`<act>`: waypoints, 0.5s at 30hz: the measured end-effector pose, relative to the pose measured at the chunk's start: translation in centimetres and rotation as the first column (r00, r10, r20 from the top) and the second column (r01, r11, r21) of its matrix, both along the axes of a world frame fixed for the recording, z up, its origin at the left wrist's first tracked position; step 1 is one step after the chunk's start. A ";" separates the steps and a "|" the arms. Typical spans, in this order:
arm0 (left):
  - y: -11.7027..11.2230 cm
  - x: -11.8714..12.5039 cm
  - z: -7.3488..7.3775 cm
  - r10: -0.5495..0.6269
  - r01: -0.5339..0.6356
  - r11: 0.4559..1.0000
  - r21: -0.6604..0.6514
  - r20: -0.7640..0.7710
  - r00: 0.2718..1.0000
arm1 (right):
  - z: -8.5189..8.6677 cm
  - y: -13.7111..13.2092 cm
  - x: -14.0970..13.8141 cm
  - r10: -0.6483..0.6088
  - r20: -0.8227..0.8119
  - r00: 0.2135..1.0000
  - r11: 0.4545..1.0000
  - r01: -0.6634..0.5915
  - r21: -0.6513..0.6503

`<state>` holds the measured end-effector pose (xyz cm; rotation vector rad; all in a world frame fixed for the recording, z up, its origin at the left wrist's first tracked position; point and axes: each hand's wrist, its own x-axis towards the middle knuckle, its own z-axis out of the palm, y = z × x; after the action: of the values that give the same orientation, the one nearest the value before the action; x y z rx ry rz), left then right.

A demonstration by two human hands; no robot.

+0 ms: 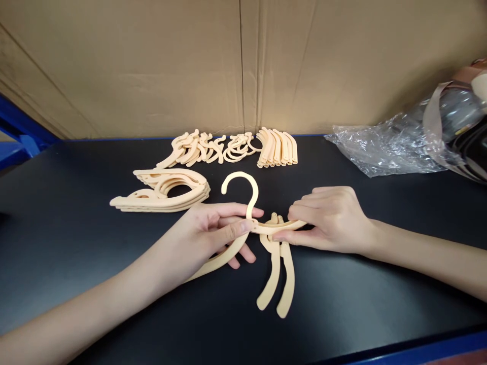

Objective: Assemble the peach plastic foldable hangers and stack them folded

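Between my two hands is a beige folding clothes hanger [255, 195], its hook curving upward and its arms spread to either side. My left hand [216, 228] pinches it near the hook's base, with thumb on top and the other fingers behind. The fingers of my right hand [329, 218] are closed around the right arm of the same hanger. Beneath that arm, two loose curved hanger arms [286, 284] lie on the black tabletop [342, 314], their upper ends partly covered by the held hanger.
A stack of folded hangers [163, 203] lies left of centre. Along the back are a heap of hanger arms [190, 149], a pile of hooks [238, 147] and a row of arms [277, 147]. Clear plastic bags [388, 144] sit back right, before a cardboard wall [171, 66].
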<state>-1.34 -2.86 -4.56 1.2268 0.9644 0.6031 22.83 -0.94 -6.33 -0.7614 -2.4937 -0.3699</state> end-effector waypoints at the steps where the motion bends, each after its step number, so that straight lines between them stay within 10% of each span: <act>1: 0.0 0.1 -0.1 0.012 -0.011 1.000 0.009 -0.010 1.000 | 0.0 0.0 0.0 -0.006 -0.004 1.000 1.000 0.006 -0.018; 15: -0.2 0.6 0.5 -0.012 0.019 0.993 0.114 -0.063 0.998 | -0.3 -0.1 -0.1 -0.057 -0.058 0.997 0.993 0.051 -0.103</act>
<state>-0.76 -3.02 -4.04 1.3608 0.9821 0.6175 22.69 -1.02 -6.59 -0.8686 -2.4537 -0.2363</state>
